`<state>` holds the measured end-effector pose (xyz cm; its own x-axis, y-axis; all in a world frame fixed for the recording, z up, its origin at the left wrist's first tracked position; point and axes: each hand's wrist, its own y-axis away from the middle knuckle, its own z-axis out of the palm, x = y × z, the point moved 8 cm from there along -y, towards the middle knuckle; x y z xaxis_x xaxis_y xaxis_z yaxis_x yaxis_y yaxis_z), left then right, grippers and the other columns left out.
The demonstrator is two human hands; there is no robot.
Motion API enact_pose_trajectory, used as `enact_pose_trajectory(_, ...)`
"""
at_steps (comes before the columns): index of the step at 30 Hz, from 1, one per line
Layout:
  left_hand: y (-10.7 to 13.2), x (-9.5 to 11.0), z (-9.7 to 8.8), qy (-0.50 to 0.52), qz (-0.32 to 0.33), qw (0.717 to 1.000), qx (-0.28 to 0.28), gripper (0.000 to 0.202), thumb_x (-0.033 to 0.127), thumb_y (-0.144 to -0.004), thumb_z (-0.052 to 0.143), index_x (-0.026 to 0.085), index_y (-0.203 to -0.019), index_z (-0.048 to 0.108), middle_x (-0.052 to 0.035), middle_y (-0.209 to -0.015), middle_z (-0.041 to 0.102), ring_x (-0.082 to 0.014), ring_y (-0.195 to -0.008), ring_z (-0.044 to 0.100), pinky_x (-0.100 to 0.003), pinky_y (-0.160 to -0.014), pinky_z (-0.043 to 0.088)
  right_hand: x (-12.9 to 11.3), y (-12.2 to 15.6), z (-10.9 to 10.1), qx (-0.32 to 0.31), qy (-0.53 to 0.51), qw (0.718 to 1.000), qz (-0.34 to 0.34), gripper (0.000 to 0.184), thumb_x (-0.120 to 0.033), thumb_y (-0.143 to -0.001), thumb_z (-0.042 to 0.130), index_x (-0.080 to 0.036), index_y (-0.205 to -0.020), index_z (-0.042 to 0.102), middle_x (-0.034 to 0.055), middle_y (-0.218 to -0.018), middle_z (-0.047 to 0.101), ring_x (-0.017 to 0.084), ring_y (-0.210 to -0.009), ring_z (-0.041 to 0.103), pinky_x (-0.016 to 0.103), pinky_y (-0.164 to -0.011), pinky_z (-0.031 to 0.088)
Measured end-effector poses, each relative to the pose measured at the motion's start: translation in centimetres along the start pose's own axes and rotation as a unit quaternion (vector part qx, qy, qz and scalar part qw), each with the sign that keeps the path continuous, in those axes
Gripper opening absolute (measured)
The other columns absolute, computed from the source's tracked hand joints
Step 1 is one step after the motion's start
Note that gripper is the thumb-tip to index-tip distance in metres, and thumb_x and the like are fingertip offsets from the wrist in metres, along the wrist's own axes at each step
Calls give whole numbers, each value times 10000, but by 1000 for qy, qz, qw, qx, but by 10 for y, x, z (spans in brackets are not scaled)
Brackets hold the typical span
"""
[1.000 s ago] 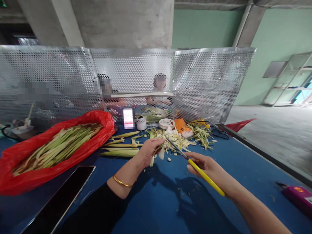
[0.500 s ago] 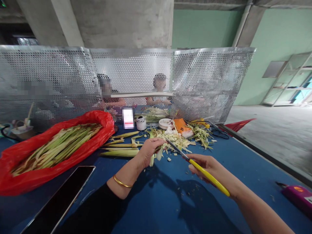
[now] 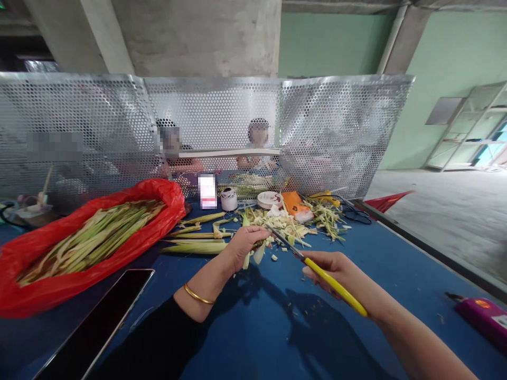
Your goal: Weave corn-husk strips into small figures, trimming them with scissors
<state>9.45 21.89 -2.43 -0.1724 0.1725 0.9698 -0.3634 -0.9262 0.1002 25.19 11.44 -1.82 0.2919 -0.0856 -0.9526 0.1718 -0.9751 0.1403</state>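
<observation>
My left hand (image 3: 242, 246), with a gold bangle on the wrist, is closed around a folded strip of pale green leaf (image 3: 253, 254) just above the blue table (image 3: 257, 327). My right hand (image 3: 330, 268) grips yellow-handled scissors (image 3: 317, 269). Their blades point up and left and touch the leaf at my left fingertips. Behind both hands lies a heap of leaf cuttings (image 3: 289, 224).
A red plastic bag (image 3: 51, 285) full of long green leaves lies at left, a dark phone (image 3: 99, 322) in front of it. Loose leaves (image 3: 194, 245), a small roll (image 3: 228, 199), tape (image 3: 269, 199) and an orange item (image 3: 298, 207) stand behind. A purple object (image 3: 481, 315) is at right. Behind the perforated metal screen (image 3: 222, 121) sit other people.
The hands have hardly moved; the scissors shifted slightly and the view tilted a little downward.
</observation>
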Motion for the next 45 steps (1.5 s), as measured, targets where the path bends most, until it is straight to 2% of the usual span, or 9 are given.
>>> enact_pose_trajectory(6,1,-1,3,17,-19,1000,-5,255,322,-612,810,124,-751,727,-30,-636,665,-77,-499,541,-176,-457,344,3,-1,-13,105,-24,994,26,821,-659,-573,732,-121,-1183,618,-53,-573,466,68,-426,325,201,-373,245)
enact_pose_trajectory(9,2,0,5,55,-21,998,-10,318,340,-598,833,136,-810,713,-6,-684,649,-65,-513,544,-177,-471,379,1,-1,-14,122,-31,992,25,883,-712,-563,694,-129,-1216,580,-31,-628,513,75,-429,350,211,-378,261)
enact_pose_trajectory(14,2,3,9,106,-18,994,-24,286,148,-555,851,105,-803,714,-12,-636,636,-104,-577,591,-254,-633,512,-16,4,-11,116,-14,993,-19,841,-713,-583,685,-140,-1189,585,-23,-666,489,91,-506,360,216,-431,310)
enact_pose_trajectory(17,2,9,5,142,10,990,5,274,97,-576,825,121,-827,717,-26,-740,681,-98,-628,615,-235,-655,518,-22,5,-11,120,-20,991,-53,829,-706,-580,693,-136,-1174,599,-27,-658,458,115,-564,403,223,-486,369)
enact_pose_trajectory(19,3,14,2,167,32,985,25,266,82,-587,816,134,-826,712,-22,-790,695,-88,-639,621,-217,-650,519,-20,3,-13,127,-13,990,-66,822,-681,-582,708,-123,-1175,596,-24,-671,459,131,-604,432,238,-540,406)
enact_pose_trajectory(23,5,24,-2,210,67,974,58,247,59,-598,796,127,-812,695,-3,-723,678,-83,-609,625,-200,-643,525,-11,-1,-16,131,34,988,-72,745,-591,-639,715,-117,-1197,577,-13,-718,479,160,-678,461,269,-621,423)
enact_pose_trajectory(27,8,31,-7,251,100,958,97,270,29,-610,775,142,-828,663,11,-728,674,-81,-645,641,-199,-703,543,-7,-1,-12,106,57,990,-75,691,-548,-707,673,-114,-1232,557,-4,-746,485,169,-704,466,275,-644,418)
enact_pose_trajectory(32,9,33,-13,273,122,945,129,284,20,-610,765,151,-832,644,7,-730,677,-82,-632,640,-216,-718,551,-7,1,-6,83,60,991,-84,632,-538,-719,668,-136,-1200,594,-4,-739,492,171,-699,482,272,-646,430)
enact_pose_trajectory(45,11,19,0,275,111,947,123,266,22,-567,746,145,-790,667,-4,-717,688,-92,-655,634,-212,-701,530,-4,-3,2,84,43,992,-78,610,-485,-683,733,-143,-1176,618,-25,-706,459,145,-648,438,261,-613,412)
